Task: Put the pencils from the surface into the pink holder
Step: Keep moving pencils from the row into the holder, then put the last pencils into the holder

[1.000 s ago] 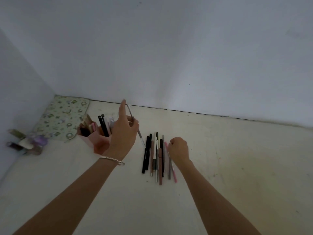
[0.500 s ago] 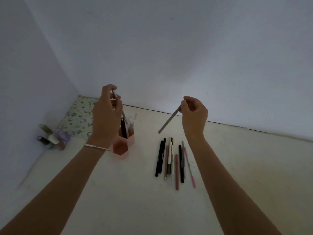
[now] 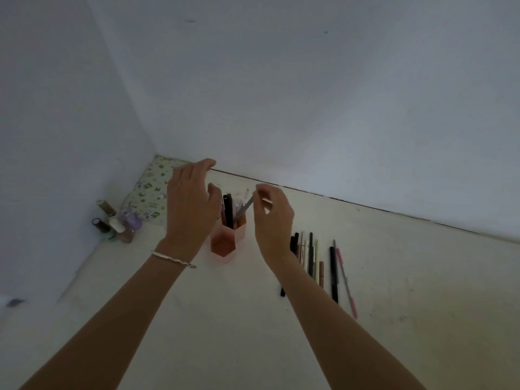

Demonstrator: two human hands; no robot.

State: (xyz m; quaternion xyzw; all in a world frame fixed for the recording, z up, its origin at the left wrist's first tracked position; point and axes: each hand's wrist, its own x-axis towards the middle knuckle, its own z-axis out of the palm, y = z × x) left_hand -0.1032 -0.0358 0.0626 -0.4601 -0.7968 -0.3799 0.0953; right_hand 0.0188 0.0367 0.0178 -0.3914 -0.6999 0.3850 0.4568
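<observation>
The pink holder (image 3: 223, 244) stands on the pale surface, with several pencils upright in it. My right hand (image 3: 274, 220) pinches the top of a grey pencil (image 3: 244, 209) whose lower end is inside the holder. Just left of the holder hovers my left hand (image 3: 191, 205), fingers spread and empty. A row of several loose pencils (image 3: 316, 261), black, brown, cream and pink, lies on the surface to the right of the holder, partly hidden by my right forearm.
A patterned green mat (image 3: 153, 190) lies in the far left corner. Several small bottles (image 3: 115, 223) stand against the left wall. White walls close the surface at the back and left.
My left hand let go of its pencil in the holder and opened. My right hand carried the grey pencil left and lowered its tip into the holder.
</observation>
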